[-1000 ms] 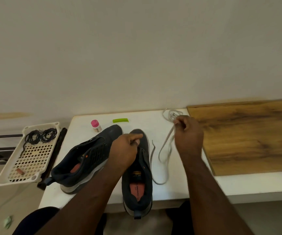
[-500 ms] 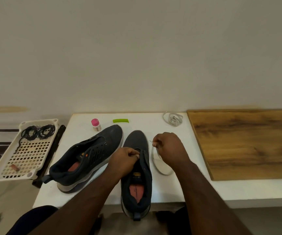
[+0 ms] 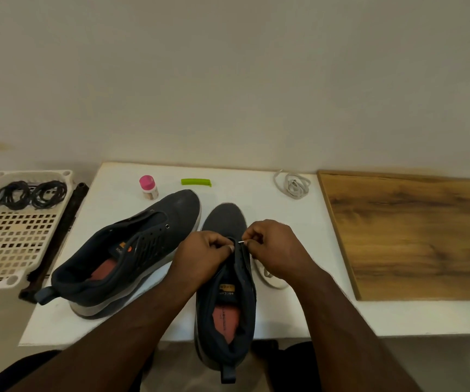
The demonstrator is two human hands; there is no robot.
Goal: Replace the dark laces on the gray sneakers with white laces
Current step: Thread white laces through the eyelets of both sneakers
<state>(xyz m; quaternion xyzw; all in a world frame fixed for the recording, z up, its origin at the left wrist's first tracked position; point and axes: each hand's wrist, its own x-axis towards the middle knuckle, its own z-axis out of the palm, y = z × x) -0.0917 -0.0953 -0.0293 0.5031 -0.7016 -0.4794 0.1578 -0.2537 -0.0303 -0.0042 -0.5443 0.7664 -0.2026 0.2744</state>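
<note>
Tongue label, near sneaker (image 3: 226, 290): small tag with light lettering in two rows, too blurred to read.
Insole print, near sneaker: one line of dark lettering ran along the red insole (image 3: 225, 321), too small to read.
Tongue label, far sneaker (image 3: 132, 250): orange patch with a few pale characters beneath it, partly hidden and not legible.
Pink-capped bottle (image 3: 148, 188): no readable label.
Result: no text, brand or number could be read anywhere.
</note>
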